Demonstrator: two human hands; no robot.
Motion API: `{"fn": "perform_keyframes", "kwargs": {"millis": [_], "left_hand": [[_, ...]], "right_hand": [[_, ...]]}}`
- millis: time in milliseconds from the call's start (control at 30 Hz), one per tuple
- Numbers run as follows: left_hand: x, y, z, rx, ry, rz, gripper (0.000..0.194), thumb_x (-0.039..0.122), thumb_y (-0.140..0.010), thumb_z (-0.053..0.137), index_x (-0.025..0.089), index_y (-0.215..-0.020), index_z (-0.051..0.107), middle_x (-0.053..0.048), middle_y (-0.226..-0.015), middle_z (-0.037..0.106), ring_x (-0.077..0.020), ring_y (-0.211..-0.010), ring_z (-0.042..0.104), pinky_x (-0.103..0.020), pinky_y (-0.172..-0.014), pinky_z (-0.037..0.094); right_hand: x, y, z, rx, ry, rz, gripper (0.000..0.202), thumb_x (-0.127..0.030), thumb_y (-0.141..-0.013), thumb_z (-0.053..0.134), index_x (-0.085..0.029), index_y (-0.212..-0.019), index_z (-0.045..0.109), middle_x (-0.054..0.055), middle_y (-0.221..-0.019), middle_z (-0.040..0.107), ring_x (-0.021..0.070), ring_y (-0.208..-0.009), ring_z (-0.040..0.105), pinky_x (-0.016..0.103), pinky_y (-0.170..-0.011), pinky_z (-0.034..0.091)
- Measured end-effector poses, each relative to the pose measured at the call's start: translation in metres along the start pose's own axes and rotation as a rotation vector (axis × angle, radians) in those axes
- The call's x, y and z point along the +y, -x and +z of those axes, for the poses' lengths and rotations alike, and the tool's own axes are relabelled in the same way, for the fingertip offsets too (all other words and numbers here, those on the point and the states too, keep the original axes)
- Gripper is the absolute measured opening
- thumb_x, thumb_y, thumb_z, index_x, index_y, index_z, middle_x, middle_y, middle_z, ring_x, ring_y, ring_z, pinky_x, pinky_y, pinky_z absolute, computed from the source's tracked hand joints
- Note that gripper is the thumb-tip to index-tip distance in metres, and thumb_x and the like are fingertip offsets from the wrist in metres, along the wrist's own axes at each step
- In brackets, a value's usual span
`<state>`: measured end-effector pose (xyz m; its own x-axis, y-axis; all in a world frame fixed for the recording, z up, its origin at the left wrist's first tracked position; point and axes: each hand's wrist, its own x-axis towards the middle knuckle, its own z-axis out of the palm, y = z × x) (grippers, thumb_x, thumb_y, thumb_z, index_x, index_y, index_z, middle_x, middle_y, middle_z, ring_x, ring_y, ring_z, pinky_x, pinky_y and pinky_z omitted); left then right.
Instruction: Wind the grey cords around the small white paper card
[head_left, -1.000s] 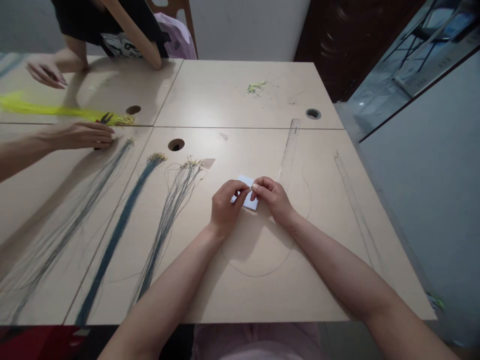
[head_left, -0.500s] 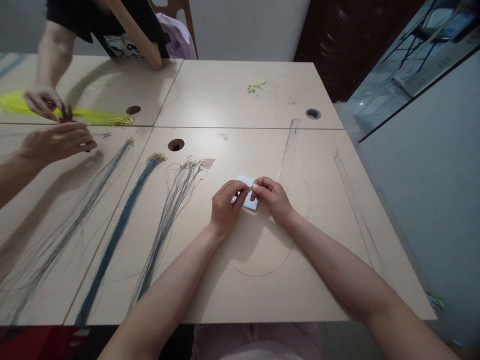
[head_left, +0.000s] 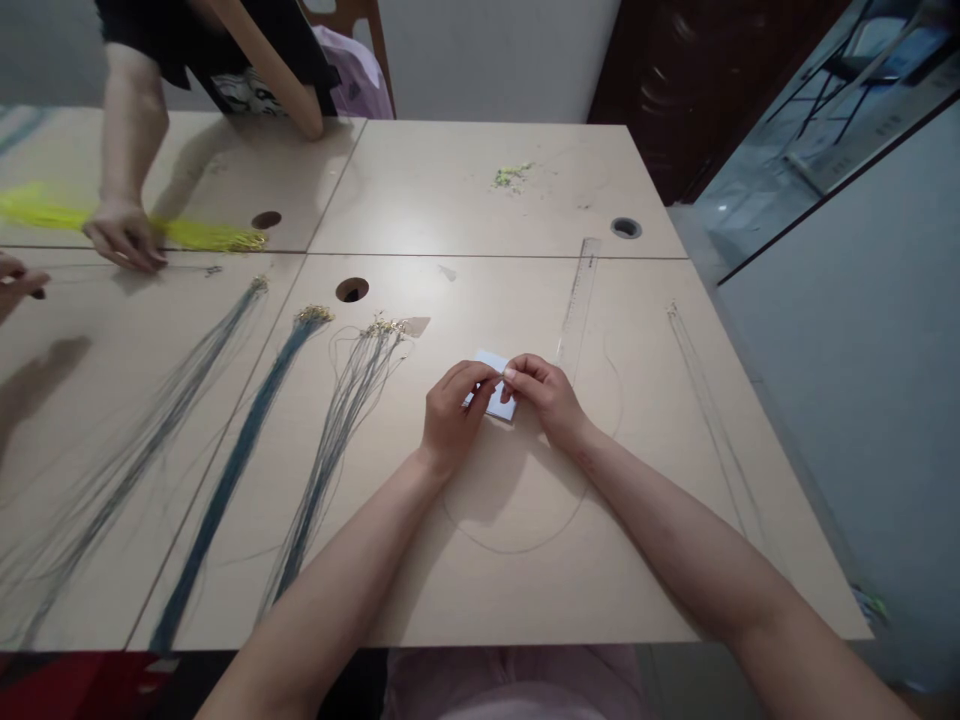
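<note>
My left hand (head_left: 454, 408) and my right hand (head_left: 549, 398) meet fingertip to fingertip, both pinched on a thin grey cord (head_left: 517, 552). The cord hangs from them in a wide loop over the table. Whatever small part sits between the fingertips is too small to make out. Beneath the fingers lies a small white pad (head_left: 496, 405), partly covered by my hands. Just beyond my right hand is a clear ruler (head_left: 577, 300). To the left of my left hand stretches a bundle of grey-blue cords (head_left: 337, 435) with gold-coloured metal ends.
Further left lie a dark teal cord bundle (head_left: 240, 460), a looser grey bundle (head_left: 169, 420) and a yellow bundle (head_left: 214, 236). Across the table a co-worker's hand (head_left: 124, 235) rests by the yellow one. Two cords (head_left: 705, 400) lie at right; yellow-green scraps (head_left: 512, 177) sit at the back.
My hands have barely moved. The co-worker's hand with the dark-tipped tool has gone left to the picture's edge; the other hand has moved right and down, onto the table near the yellow bundle.
</note>
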<state>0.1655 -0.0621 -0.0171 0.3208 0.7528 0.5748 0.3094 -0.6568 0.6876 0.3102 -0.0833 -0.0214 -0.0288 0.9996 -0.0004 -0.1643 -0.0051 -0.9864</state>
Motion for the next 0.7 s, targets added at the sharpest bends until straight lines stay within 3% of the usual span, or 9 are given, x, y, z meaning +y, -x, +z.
{"fn": "perform_keyframes", "kwargs": {"millis": [200,400,700], "left_hand": [[0.0011,0.0005,0.0004,0.027,0.026,-0.071,0.003,0.019,-0.079,0.057,0.018,-0.081,0.058,-0.001,-0.073,0.060,-0.0092,-0.065,0.052,-0.022,-0.062,0.044],[0.0077,-0.0029,-0.0032,-0.093,0.167,-0.322,0.018,0.027,-0.085,0.047,0.016,-0.079,0.059,0.000,-0.064,0.057,-0.0091,-0.058,0.052,-0.022,-0.057,0.042],[0.0065,-0.0041,-0.0025,-0.153,0.415,-0.516,0.020,0.029,-0.082,0.048,0.015,-0.072,0.058,0.000,-0.062,0.057,-0.0088,-0.053,0.050,-0.023,-0.053,0.042]], "right_hand": [[-0.0012,0.0002,0.0012,0.017,0.010,-0.049,0.015,-0.033,-0.079,0.055,-0.019,-0.075,0.052,-0.002,-0.064,0.055,0.0115,-0.062,0.051,0.026,-0.063,0.039],[-0.0017,-0.0002,0.0010,-0.006,0.085,-0.106,0.017,-0.038,-0.081,0.053,-0.021,-0.080,0.052,-0.001,-0.071,0.053,0.0124,-0.068,0.052,0.028,-0.067,0.041],[0.0029,0.0006,0.0011,-0.027,0.089,-0.104,0.014,-0.035,-0.081,0.053,-0.021,-0.080,0.052,-0.001,-0.072,0.053,0.0130,-0.070,0.052,0.028,-0.069,0.042]]}}
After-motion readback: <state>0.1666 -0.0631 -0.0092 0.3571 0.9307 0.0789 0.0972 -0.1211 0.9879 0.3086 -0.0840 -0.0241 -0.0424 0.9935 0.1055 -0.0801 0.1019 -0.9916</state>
